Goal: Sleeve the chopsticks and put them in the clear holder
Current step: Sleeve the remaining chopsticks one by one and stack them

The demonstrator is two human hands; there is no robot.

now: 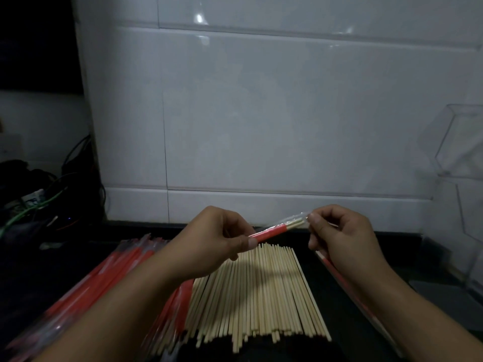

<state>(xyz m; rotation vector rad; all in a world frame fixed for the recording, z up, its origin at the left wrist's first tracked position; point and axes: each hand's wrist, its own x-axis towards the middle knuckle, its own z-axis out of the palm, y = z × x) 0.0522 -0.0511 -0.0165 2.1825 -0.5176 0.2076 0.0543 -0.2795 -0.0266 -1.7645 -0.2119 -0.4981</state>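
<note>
The chopsticks (294, 225) are held in the air at the lower middle of the frame, already partly inside a red and clear sleeve (271, 231); their pale ends show through the clear part of the sleeve near the right hand. The left hand (217, 239) has its grip closed on the red part, thumb and fingers pinching it, and the right hand (337, 231) pinches the clear end of the sleeve, where the stick tips are. So the step in hand seems to be the sleeving itself, close to its end. Below the hands, a wide layer of bare chopsticks (258, 291) lies on the dark worktop (347, 307), and a pile of red sleeves (104, 278) lies at the lower left. The clear holder (462, 142) stands at the right edge of the frame, against the white tiled wall (261, 113). The next move, I judge, needs the sticks seated fully in the sleeve, then a reach to the right to drop the pair into the holder.
</note>
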